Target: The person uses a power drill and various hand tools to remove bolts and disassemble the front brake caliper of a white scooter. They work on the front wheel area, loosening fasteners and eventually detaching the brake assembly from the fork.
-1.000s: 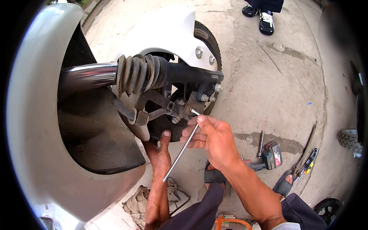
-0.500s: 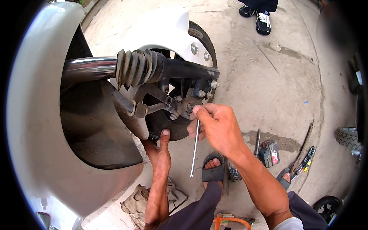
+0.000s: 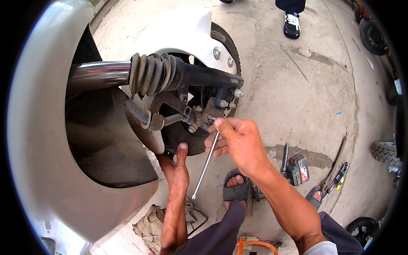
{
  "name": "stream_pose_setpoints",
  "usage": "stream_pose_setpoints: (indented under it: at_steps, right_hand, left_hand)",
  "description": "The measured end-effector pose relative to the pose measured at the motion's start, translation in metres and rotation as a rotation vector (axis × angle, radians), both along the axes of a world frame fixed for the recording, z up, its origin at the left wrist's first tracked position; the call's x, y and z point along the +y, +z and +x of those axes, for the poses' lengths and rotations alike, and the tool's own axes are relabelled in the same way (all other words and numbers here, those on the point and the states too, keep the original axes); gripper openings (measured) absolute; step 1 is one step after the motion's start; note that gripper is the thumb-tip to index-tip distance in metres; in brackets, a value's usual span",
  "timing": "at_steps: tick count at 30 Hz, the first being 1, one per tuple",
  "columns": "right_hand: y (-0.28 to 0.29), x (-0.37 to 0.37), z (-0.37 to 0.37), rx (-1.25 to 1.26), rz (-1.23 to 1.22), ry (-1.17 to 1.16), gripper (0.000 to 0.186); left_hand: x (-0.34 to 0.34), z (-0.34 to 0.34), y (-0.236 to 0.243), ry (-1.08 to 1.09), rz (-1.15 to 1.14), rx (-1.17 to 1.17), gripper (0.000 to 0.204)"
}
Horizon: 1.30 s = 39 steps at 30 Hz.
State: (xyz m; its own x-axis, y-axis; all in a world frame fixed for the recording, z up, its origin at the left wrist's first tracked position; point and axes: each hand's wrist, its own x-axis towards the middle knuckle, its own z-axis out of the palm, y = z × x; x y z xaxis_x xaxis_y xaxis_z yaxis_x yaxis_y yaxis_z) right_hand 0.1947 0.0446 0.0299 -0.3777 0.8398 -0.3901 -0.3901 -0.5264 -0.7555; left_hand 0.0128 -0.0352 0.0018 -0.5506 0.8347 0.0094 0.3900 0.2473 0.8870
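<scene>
My right hand (image 3: 242, 138) pinches a slim silver hex key (image 3: 206, 165) near its bent end, at the brake caliper (image 3: 208, 111). The key's long arm slants down and left below my fingers. Part of the caliper's lower side hides behind my fingertips. Gripping the lower edge of the front tyre (image 3: 187, 144) is my left hand (image 3: 176, 172), its thumb on the near side and its other fingers hidden. Beside the caliper runs the black fork leg (image 3: 208, 76), with a ribbed rubber boot (image 3: 155, 75) and a chrome tube (image 3: 100, 74).
White bodywork (image 3: 38, 140) fills the left side, and a white mudguard (image 3: 178, 34) covers the wheel. A power tool (image 3: 298, 169) and a pry bar (image 3: 340, 157) lie on the concrete to my right. A bystander's shoe (image 3: 292, 25) stands beyond. Near my feet are a rag (image 3: 149, 225) and an orange-framed tool (image 3: 259, 244).
The hex key's free end has swung to the left, with my right hand turning slightly. My left hand stays on the tyre. The bystander's other foot has shifted away.
</scene>
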Motion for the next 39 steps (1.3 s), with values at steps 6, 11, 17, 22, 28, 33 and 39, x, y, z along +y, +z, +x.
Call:
stream_pose_setpoints:
  at_steps: [6,11,17,22,28,33,39]
  right_hand:
    - [0.006,-0.005,-0.01,0.139,-0.108,-0.106,0.038]
    - [0.001,-0.01,-0.015,0.156,-0.124,-0.095,0.039]
    - [-0.004,-0.02,-0.023,0.154,-0.058,-0.18,0.039]
    - [0.005,-0.026,-0.022,0.173,-0.109,-0.173,0.035]
    - [0.004,-0.055,-0.036,0.144,-0.019,-0.02,0.046]
    - [0.011,-0.069,-0.044,0.103,0.076,0.023,0.036]
    - [0.033,-0.088,-0.037,-0.039,0.093,0.037,0.029]
  left_hand:
    - [0.002,0.012,-0.001,0.079,0.024,0.072,0.081]
    - [0.002,0.011,0.006,0.05,0.0,0.021,0.082]
    - [0.002,0.005,0.009,0.044,-0.041,0.004,0.082]
    - [0.001,0.003,0.011,0.036,-0.018,-0.032,0.081]
    - [0.0,-0.006,0.004,0.002,0.031,-0.091,0.074]
    - [-0.005,-0.017,0.006,-0.027,0.032,-0.172,0.075]
    - [-0.033,-0.021,0.015,-0.066,0.05,-0.177,0.081]
